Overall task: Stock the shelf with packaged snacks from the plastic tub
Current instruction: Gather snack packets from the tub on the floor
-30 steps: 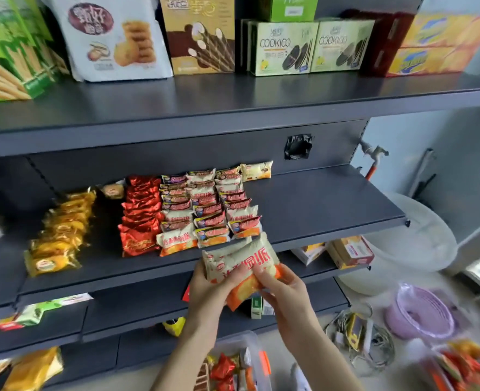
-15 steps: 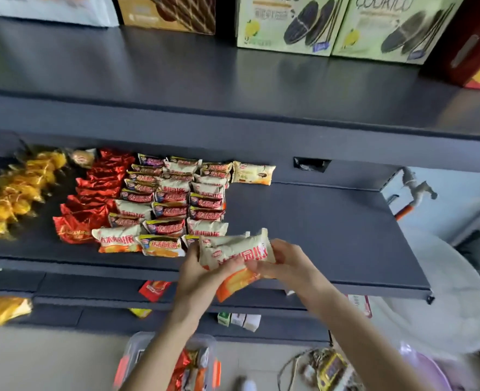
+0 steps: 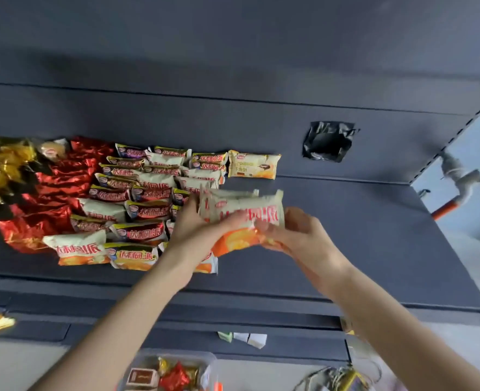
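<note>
- The fingers (image 3: 272, 225) of the right hand (image 3: 298, 235) were curled round the right end of a small stack of snack packs (image 3: 247, 211). The left hand (image 3: 196, 230) gripped the stack's left end, thumb across the front.
- The stack was held just above the grey shelf (image 3: 360, 244), at the right edge of the rows already laid there. Motion blur hid its count; at least two white-and-orange packs showed.
- The left hand and wrist covered the front packs of the nearest row.
- Three rows of white-and-orange packs (image 3: 137, 213) ran front to back; overlap made an exact count impossible.
- One pale yellow pack (image 3: 254, 165) lay alone at the back, just right of the rows.
- Left of them lay a column of red foil packs (image 3: 61, 187), then yellow packs (image 3: 1, 170).
- One patch of black tape (image 3: 327, 141) was stuck to the back panel.
- One plastic tub (image 3: 202, 355) sat below on the floor, holding more snacks.
</note>
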